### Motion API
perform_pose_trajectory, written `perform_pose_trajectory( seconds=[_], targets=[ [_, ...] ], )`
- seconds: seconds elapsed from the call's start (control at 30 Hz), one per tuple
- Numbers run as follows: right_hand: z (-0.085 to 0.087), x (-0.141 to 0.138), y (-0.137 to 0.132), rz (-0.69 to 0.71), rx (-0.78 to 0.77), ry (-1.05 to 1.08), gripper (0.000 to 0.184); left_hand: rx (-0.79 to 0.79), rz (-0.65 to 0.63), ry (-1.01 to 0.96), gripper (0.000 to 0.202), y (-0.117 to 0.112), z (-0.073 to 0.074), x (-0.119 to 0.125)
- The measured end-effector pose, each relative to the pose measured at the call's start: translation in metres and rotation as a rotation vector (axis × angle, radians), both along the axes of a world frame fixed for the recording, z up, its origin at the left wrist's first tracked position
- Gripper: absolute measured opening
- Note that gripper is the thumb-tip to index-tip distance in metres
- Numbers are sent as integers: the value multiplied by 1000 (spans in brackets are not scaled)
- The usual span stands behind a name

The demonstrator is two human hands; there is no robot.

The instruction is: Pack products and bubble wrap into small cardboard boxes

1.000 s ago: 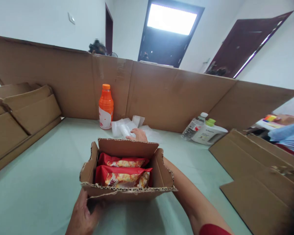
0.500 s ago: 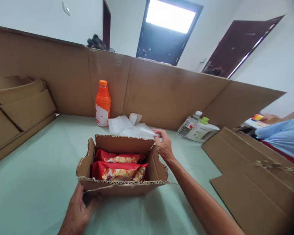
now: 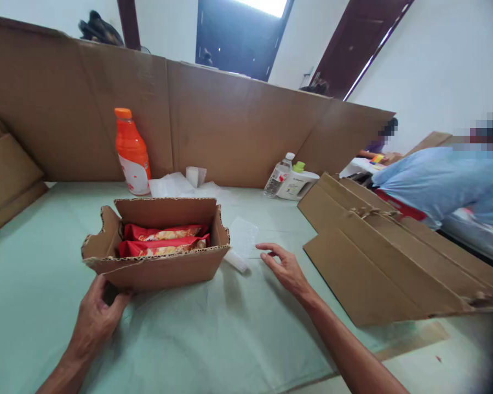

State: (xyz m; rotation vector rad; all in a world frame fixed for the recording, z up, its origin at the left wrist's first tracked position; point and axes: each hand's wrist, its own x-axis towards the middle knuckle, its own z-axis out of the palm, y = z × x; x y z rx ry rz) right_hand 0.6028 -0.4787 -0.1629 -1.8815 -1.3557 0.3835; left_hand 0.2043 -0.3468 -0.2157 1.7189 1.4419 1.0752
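An open cardboard box (image 3: 164, 271) with ragged cut edges stands on the green-covered table. Inside it are two red snack packets (image 3: 164, 247), side by side. My left hand (image 3: 96, 312) is at the box's near left corner, thumb in front and fingers around the side, partly hidden. To the right of the box, my right hand (image 3: 285, 268) hovers with fingers apart and nothing in it. Just beyond its fingertips lies a piece of clear bubble wrap (image 3: 244, 235), with a rolled part (image 3: 237, 261) close against the box.
An orange bottle (image 3: 133, 153) and more bubble wrap (image 3: 172, 185) are behind the box. Further right are a clear water bottle (image 3: 278, 176) and a white jug (image 3: 298, 185). Flattened cardboard (image 3: 370, 262) covers the right side; a cardboard wall (image 3: 230, 126) closes the back. People are at the right.
My right hand has let go of the bubble wrap and moved nearer and right; a piece now lies beside the box. The view has turned right. My left hand stays by the box.
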Motion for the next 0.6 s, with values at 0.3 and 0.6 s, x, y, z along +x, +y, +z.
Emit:
perform_pose_trajectory(
  seconds=[0.3,0.6],
  targets=[
    [-26,-24,23,338,29,-223,22,112,-38,65,23,3,0,-1],
    [23,-48,-6,299,-14,-48,19,194,-27,146,15,-2,3,0]
  ],
)
